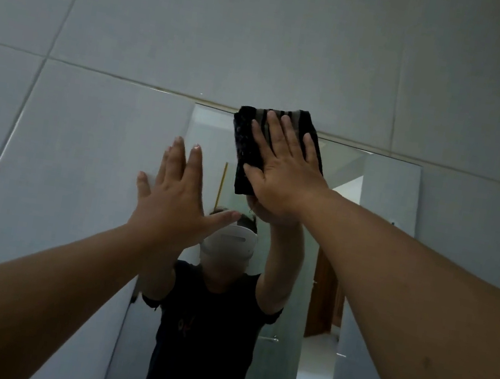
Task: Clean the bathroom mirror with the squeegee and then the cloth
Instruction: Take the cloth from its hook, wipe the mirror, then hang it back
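The frameless mirror (378, 242) hangs on a pale tiled wall, its top edge running across the middle of the view. My right hand (281, 168) lies flat, fingers spread, pressing a folded black and grey striped cloth (246, 143) against the glass at the mirror's top edge. My left hand (171, 200) is open with the palm flat near the mirror's left edge, partly on the tile. No squeegee is visible.
Large glossy wall tiles (265, 44) surround the mirror. The glass reflects a person in a dark shirt wearing a white headset, a glass partition and an open doorway behind.
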